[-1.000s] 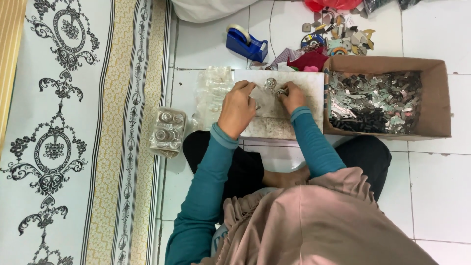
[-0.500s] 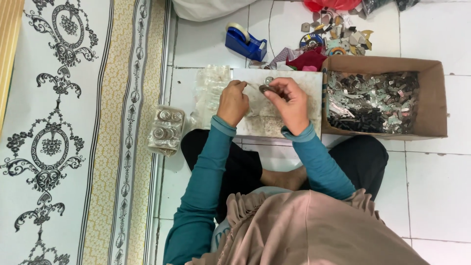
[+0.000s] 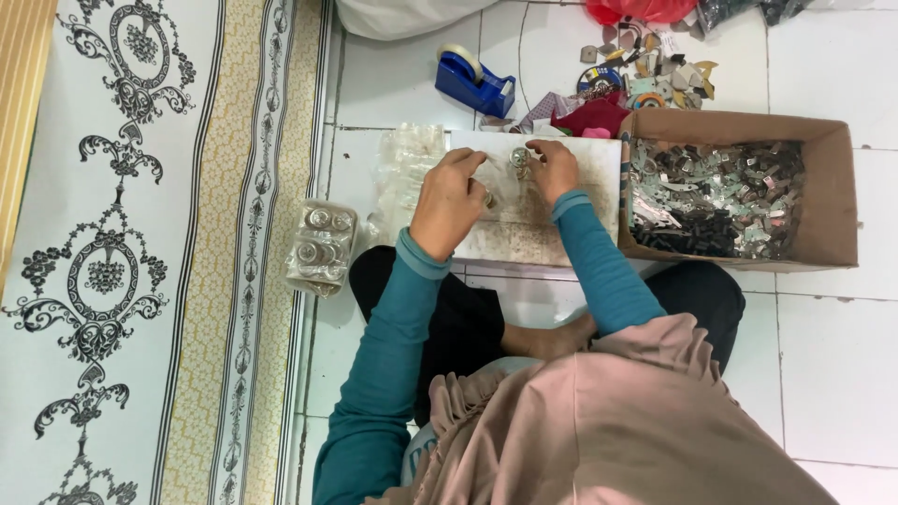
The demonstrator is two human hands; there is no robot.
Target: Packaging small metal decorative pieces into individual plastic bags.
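On the far left, patterned black-and-white floor mat (image 3: 103, 252), then a clear plastic tray of round metal parts (image 3: 321, 246) on the white tiled floor (image 3: 832, 374). Left hand (image 3: 447, 201) rests curled on the white board worktop (image 3: 524, 238); can't tell what its fingers grip. Right hand (image 3: 554, 168) fingers pinched on a small round silver metal part (image 3: 519, 159), just above the board. Blue tape dispenser (image 3: 474, 82) behind. Open cardboard box of metal scraps (image 3: 725, 192) touching the board's right edge.

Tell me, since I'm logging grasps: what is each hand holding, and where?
Right hand pinches a small round metal piece by its edge; left hand rests nearby, its hold unclear.
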